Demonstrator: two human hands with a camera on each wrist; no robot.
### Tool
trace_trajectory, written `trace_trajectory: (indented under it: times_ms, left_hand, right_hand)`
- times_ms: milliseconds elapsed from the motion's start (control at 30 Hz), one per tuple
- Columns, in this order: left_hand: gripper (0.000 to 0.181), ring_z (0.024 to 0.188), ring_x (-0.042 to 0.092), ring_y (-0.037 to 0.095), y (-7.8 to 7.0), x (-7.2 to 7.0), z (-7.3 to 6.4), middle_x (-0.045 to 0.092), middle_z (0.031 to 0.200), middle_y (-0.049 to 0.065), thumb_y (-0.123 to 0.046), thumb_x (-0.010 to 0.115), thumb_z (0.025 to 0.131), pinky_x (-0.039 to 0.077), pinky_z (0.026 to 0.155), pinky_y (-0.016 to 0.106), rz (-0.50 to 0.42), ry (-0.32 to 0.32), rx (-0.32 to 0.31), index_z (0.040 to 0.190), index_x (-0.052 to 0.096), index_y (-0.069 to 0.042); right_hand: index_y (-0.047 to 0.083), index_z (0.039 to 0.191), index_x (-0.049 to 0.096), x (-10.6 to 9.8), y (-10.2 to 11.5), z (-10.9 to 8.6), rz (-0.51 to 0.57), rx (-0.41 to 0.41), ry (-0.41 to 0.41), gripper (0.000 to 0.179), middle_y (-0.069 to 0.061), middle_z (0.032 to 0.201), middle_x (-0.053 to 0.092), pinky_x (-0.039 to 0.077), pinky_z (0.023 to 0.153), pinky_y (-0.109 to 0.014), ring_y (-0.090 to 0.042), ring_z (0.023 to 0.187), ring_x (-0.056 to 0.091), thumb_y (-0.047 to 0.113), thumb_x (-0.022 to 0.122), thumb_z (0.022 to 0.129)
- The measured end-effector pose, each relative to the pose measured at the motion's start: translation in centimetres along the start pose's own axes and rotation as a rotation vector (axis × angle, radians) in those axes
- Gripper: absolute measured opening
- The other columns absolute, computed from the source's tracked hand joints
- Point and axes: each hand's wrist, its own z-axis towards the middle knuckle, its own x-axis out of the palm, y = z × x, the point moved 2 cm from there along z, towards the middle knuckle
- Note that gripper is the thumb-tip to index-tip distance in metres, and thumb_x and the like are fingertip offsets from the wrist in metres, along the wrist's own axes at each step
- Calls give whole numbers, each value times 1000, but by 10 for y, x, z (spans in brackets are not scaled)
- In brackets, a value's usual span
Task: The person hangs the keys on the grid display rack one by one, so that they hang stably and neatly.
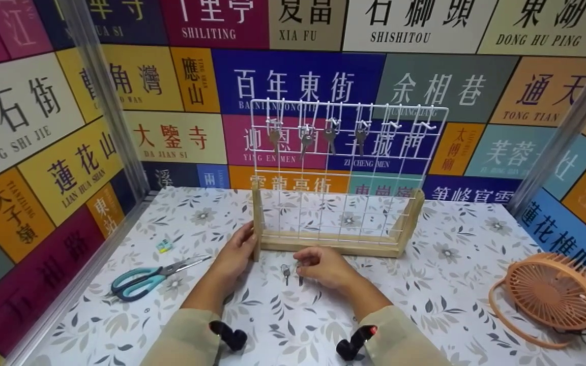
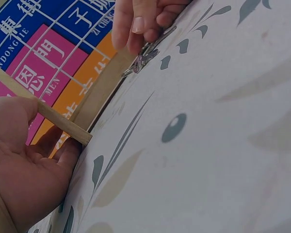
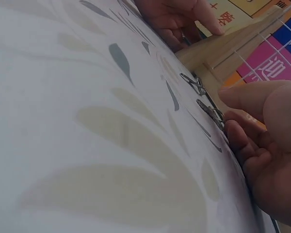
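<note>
A white wire grid rack [image 1: 344,175] stands in a wooden frame [image 1: 328,247]. Several metal keys [image 1: 330,142] hang on its upper hooks. My left hand [image 1: 234,251] holds the wooden post [image 2: 63,124] at the rack's left end, thumb on one side and fingers on the other. Two keys on rings lie on the table in front of the base: the left key [image 1: 287,274] and the right key [image 3: 211,112]. At the right key's ring is my right hand [image 1: 323,267], thumb and forefinger apart around it; whether they touch it is hard to tell.
Scissors [image 1: 143,282] with teal handles lie left of my left arm, near a small green and yellow packet [image 1: 164,246]. An orange fan [image 1: 552,295] stands at the right. Behind the rack rises a wall [image 1: 298,76] of coloured sign panels.
</note>
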Motion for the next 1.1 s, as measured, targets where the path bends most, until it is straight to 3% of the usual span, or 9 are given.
trace_trajectory:
  times_ms: [300,667,733,833,900,1000,1100]
  left_hand:
    - [47,161,37,22,0,1,-1,41,171,-8,-40,53,113,27,135,49,11,-9,-12,159,44,-46]
    - [48,162,36,22,-1,1,-2,42,171,-9,-40,53,113,26,135,48,27,-11,-6,159,44,-46]
    - [48,161,37,21,-1,1,-2,42,170,-9,-41,54,113,27,135,48,29,-12,-9,159,44,-47]
    - [49,161,38,22,0,1,-1,41,171,-8,-39,53,113,28,135,47,24,-6,7,160,43,-45]
    - [49,160,39,22,0,1,0,41,171,-8,-40,53,113,29,135,47,25,-7,10,161,43,-45]
    - [48,160,39,23,0,1,0,42,170,-7,-40,53,113,29,134,47,25,-11,11,160,44,-45]
    - [48,161,38,24,-1,2,0,42,171,-8,-41,53,113,28,135,49,32,-13,5,159,44,-47]
  right_hand:
    - [8,120,78,4,-1,1,-109,-20,11,32,-7,100,73,53,82,-26,-13,90,63,5,82,88]
    - [13,110,83,2,1,-2,-122,11,-59,15,-3,102,80,57,84,-27,-10,91,68,11,75,98]
    - [13,111,83,0,2,-2,-68,40,-79,15,-2,103,80,56,79,-25,-11,89,68,12,75,98]
    - [12,118,82,-7,6,-1,100,95,-108,21,-3,107,79,58,71,-27,-17,91,69,15,76,98]
    - [10,123,79,-15,14,-1,219,104,-140,26,-4,111,79,61,75,-30,-23,96,71,15,77,98]
    - [8,124,78,-28,33,-4,337,48,-201,27,-6,113,79,64,83,-32,-27,101,72,14,77,98]
    - [5,121,79,-42,59,-11,405,-57,-274,22,-10,114,78,64,90,-29,-25,100,73,9,75,99]
